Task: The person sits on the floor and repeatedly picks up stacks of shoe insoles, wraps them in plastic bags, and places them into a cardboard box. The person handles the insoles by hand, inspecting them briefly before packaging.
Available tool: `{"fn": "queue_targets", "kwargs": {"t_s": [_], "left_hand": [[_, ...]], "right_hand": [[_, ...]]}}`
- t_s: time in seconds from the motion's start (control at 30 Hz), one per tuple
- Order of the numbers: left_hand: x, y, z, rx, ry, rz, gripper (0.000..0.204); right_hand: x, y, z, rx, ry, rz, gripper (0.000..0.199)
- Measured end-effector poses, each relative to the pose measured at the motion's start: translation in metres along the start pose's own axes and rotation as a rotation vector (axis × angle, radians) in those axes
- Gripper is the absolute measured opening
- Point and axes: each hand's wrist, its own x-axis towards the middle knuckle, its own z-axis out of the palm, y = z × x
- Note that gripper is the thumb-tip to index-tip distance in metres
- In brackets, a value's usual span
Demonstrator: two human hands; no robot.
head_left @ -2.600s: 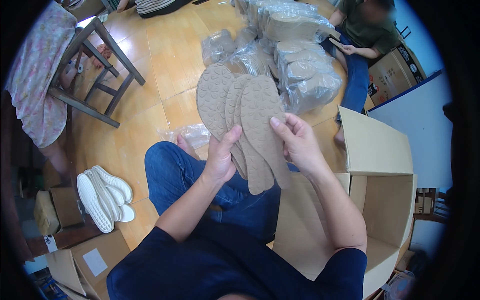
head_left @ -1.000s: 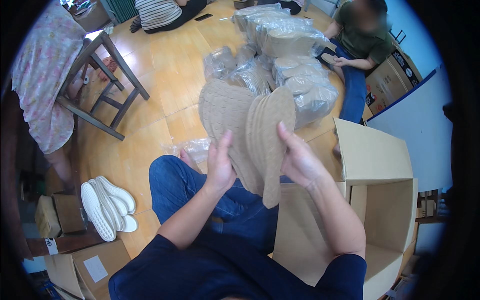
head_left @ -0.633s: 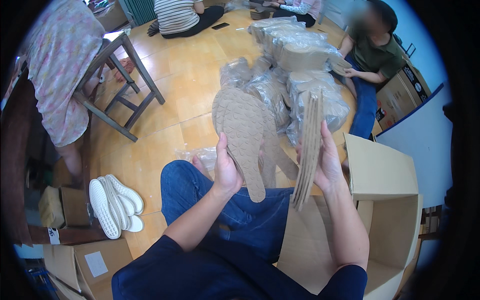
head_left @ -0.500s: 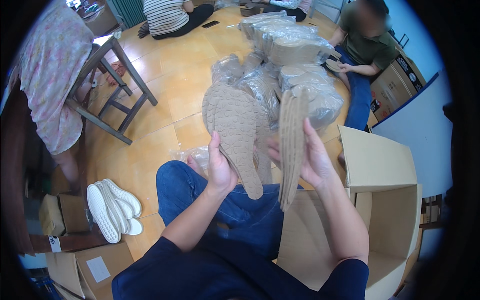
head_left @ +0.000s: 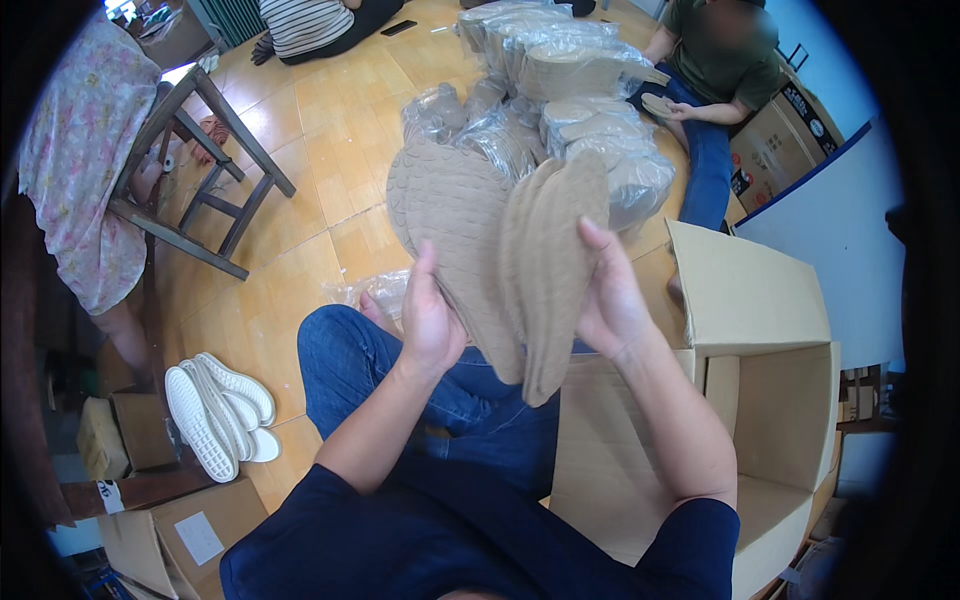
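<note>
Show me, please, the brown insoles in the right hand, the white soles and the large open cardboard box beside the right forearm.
Brown insoles (head_left: 568, 260): head view, broad face of the rightmost one.
White soles (head_left: 201, 425): head view, middle of the leftmost one.
Large open cardboard box (head_left: 785, 415): head view, inner wall.

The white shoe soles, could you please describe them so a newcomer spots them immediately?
From the wooden stool at upper left, look down the floor toward the lower-left cardboard box. The white shoe soles overlap there, their colour unlike the brown soles in the left hand and right hand.
</note>
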Motion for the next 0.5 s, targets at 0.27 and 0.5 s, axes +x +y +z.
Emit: {"fn": "queue_targets", "kwargs": {"t_s": [0.27,0.5], "left_hand": [[0.002,0.010,-0.001,0.014,-0.108,0.018,0.050],[-0.003,-0.001,0.001,0.228,0.015,-0.025,0.055]], "right_hand": [[0.008,-0.012,-0.014,0.212,-0.034,0.095,0.055],[0.004,0.011,-0.010,-0.035,0.061,-0.009,0.055]]}}
